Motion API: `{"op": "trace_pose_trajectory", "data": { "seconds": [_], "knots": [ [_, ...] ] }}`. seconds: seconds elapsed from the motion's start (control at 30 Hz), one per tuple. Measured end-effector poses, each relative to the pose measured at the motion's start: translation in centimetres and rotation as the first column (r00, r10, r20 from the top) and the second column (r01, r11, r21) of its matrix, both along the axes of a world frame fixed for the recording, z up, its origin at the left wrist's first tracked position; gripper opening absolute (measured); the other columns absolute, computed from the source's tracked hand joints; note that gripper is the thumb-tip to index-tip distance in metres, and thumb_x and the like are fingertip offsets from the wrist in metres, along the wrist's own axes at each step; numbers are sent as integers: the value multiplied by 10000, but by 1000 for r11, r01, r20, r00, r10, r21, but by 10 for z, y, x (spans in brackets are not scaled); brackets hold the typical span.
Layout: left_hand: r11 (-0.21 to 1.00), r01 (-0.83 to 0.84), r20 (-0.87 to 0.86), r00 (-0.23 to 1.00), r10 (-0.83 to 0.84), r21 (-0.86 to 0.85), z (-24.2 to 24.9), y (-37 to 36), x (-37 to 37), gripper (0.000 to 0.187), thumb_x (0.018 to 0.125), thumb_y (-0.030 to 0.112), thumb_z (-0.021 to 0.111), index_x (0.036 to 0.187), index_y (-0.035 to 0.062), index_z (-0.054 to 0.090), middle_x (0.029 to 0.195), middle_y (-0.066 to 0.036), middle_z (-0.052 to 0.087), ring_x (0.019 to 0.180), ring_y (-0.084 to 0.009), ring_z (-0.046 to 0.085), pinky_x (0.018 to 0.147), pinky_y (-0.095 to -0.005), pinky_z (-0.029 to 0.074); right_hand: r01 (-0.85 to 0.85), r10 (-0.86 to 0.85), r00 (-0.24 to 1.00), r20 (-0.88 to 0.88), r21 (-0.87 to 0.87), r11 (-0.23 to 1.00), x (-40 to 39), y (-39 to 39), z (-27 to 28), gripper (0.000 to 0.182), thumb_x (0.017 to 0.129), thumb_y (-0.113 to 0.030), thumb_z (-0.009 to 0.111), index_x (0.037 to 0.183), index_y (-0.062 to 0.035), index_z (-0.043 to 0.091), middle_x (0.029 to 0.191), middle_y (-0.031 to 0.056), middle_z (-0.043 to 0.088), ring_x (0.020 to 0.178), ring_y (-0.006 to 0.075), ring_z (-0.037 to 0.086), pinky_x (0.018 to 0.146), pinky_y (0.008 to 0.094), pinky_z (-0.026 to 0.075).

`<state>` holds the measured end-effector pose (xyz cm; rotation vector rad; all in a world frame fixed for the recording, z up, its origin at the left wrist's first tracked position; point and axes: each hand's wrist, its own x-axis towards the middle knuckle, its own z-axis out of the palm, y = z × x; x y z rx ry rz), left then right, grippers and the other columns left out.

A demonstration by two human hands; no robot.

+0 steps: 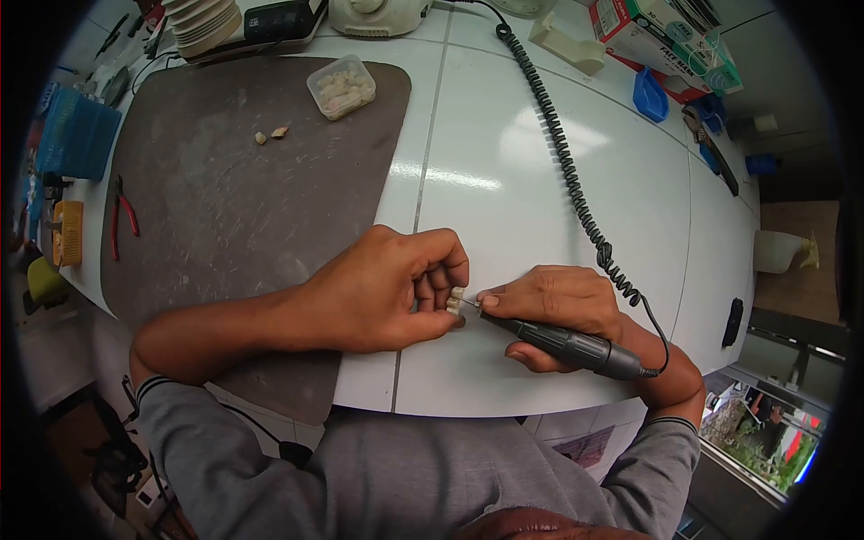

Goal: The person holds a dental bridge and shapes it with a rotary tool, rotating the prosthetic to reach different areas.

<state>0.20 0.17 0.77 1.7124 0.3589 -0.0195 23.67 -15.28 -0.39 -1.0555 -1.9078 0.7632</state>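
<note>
Near the front edge of the white tabletop, my left hand [382, 290] pinches a small cream-coloured piece [455, 301] between thumb and fingers. My right hand [560, 310] is closed around a black rotary handpiece [576, 347], its thin metal tip pointing left and meeting or nearly meeting the piece; exact contact is too small to tell. A coiled black cord [567, 162] runs from the handpiece's rear up to the back of the table. My left forearm lies across the brown mat [225, 198].
On the mat are a clear tub [341, 87] of pale pieces, two small fragments [270, 135] and red-handled pliers [123, 219]. Blue container [79, 133] and orange basket [67, 232] stand left. Boxes [661, 45], a blue scoop [650, 95] and a spray bottle [781, 252] are right.
</note>
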Motion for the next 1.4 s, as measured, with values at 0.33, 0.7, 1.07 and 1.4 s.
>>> {"op": "trace_pose_trajectory", "data": {
  "seconds": [0.33, 0.7, 1.07, 1.4],
  "knots": [
    [1000, -8, -10, 1000, 8, -6, 1, 0, 0, 292, 845, 49, 848, 1059, -15, 659, 845, -30, 723, 705, -35, 666, 581, -180, 501, 7, -7, 1000, 10, -12, 1000, -1, -2, -2, 419, 879, -170, 848, 1245, 17, 764, 1073, 169, 815, 899, 272, 807, 776, 359, 642],
    [1000, 0, -22, 1000, 0, -11, 2, 0, 0, 285, 845, 45, 841, 1059, -15, 662, 848, -31, 724, 706, -30, 663, 577, -178, 493, 6, -6, 999, 33, -14, 1000, -2, -2, 1, 414, 882, -168, 848, 1240, 22, 765, 1070, 174, 813, 907, 272, 805, 776, 358, 639],
    [1000, -10, -10, 1000, 10, 4, -1, 0, 0, 288, 843, 50, 848, 1054, -12, 662, 839, -23, 722, 703, -33, 667, 577, -184, 501, -17, 17, 999, 39, -7, 1000, -1, 0, 2, 420, 878, -163, 850, 1247, 17, 763, 1072, 170, 812, 899, 267, 800, 765, 352, 633],
    [1000, 2, -7, 1000, -2, 2, 0, 0, 1, 294, 853, 61, 852, 1052, -19, 652, 825, -42, 726, 699, -65, 690, 601, -204, 538, 12, -12, 999, 37, -19, 1000, -1, -1, 2, 431, 876, -162, 853, 1255, 20, 757, 1077, 179, 811, 896, 267, 806, 774, 353, 647]
  ]
}}
